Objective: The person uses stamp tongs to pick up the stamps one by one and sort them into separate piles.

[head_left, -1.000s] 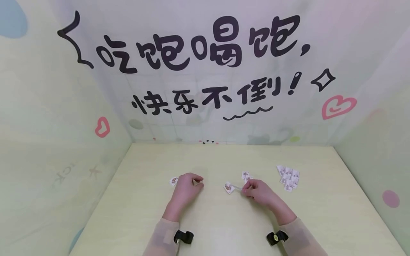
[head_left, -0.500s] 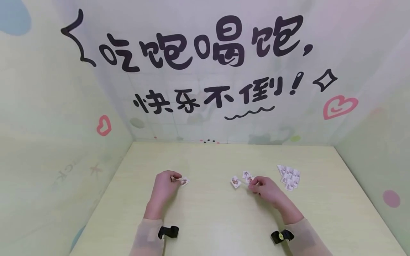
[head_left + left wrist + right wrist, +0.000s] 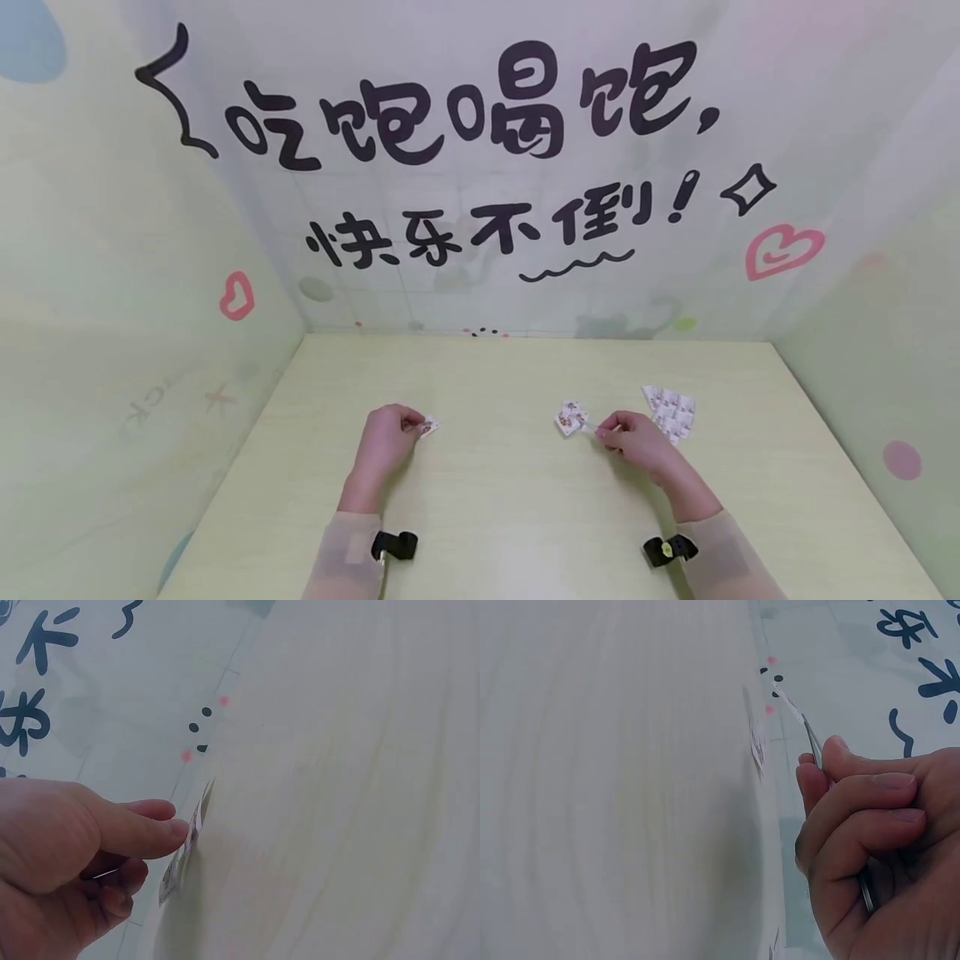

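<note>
My left hand (image 3: 386, 433) is at the left of the table, with thumb and forefinger pinching the edge of a small white printed card (image 3: 428, 426). In the left wrist view this card (image 3: 187, 844) is tilted, one face turned away. My right hand (image 3: 636, 440) grips metal tweezers (image 3: 814, 741) between thumb and fingers. A small white piece (image 3: 787, 701), likely another printed card, is held at the tweezer tips, above the table. From the head view it overlaps a little group of printed cards (image 3: 573, 408) lying there.
Several overlapping printed cards (image 3: 675, 408) lie right of my right hand, partly hidden by it. The pale wooden table (image 3: 480, 500) meets printed fabric walls (image 3: 420, 292) at the back and both sides. Black bands (image 3: 393, 546) sit on both wrists.
My left hand has moved left to the lone card and now pinches it. My right hand has moved right with the tweezers, bringing the held card over the small group.
</note>
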Action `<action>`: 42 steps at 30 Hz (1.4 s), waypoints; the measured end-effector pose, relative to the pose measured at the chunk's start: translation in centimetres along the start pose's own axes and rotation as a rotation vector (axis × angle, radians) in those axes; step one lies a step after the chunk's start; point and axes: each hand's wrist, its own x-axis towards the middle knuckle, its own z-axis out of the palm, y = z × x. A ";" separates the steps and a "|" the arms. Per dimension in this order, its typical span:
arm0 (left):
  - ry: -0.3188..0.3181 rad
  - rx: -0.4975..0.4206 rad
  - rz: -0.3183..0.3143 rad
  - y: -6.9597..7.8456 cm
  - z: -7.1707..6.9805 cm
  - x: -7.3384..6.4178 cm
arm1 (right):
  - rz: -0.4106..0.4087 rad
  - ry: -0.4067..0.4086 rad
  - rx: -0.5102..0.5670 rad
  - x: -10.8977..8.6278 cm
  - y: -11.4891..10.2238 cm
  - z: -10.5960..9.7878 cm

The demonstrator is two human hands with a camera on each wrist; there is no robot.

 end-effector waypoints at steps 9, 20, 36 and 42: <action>-0.022 0.022 -0.005 -0.8 0.6 0.1 | 0.006 0.011 0.019 0.3 0.3 -0.1; -0.001 0.057 0.033 -0.9 0.8 0.2 | 0.010 0.011 -0.029 1.3 0.4 0.4; -0.008 0.060 0.008 -0.8 0.8 0.5 | 0.002 0.011 -0.081 1.3 0.6 0.1; -0.012 0.059 0.008 -0.8 0.7 0.4 | 0.008 0.004 -0.054 1.4 0.9 0.0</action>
